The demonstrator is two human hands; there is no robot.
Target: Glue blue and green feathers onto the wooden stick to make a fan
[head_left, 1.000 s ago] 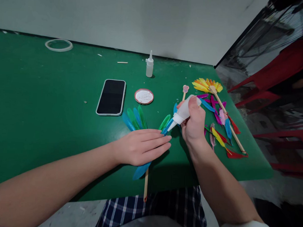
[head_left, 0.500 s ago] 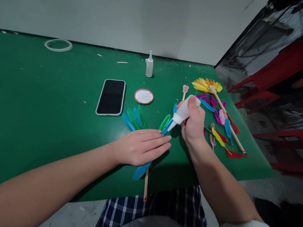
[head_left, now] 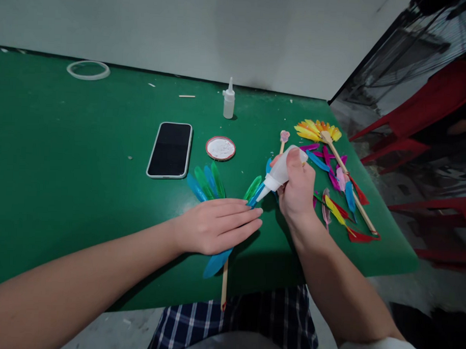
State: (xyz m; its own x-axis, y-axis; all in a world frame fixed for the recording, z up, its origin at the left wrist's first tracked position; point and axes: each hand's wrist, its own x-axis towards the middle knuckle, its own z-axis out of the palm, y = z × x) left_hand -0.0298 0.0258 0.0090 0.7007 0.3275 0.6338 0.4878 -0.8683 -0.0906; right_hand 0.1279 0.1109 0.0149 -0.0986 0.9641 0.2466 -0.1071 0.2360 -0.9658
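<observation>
A fan of blue and green feathers (head_left: 218, 265) on a wooden stick (head_left: 224, 286) lies at the table's near edge. My left hand (head_left: 218, 225) rests flat across its middle with fingers stretched out, hiding the centre and the thumb. In my right hand (head_left: 299, 189), closed fingers grip a translucent squeeze glue bottle (head_left: 281, 171). The bottle tilts down to the left, its white nozzle tip at a blue feather (head_left: 256, 194) just beyond my left fingertips. Whether glue is coming out is too small to see.
On the green table (head_left: 83, 189) are a phone (head_left: 169, 150), a round white disc with a red rim (head_left: 220, 148), a small upright dropper bottle (head_left: 228, 104) and a clear ring (head_left: 88, 70). To the right lie a yellow feather fan (head_left: 318, 130) and loose coloured feathers (head_left: 337, 208). Red chairs (head_left: 429, 115) stand beyond.
Both hands and the glue bottle hold nearly the same place. The whole view has shifted very slightly to the left.
</observation>
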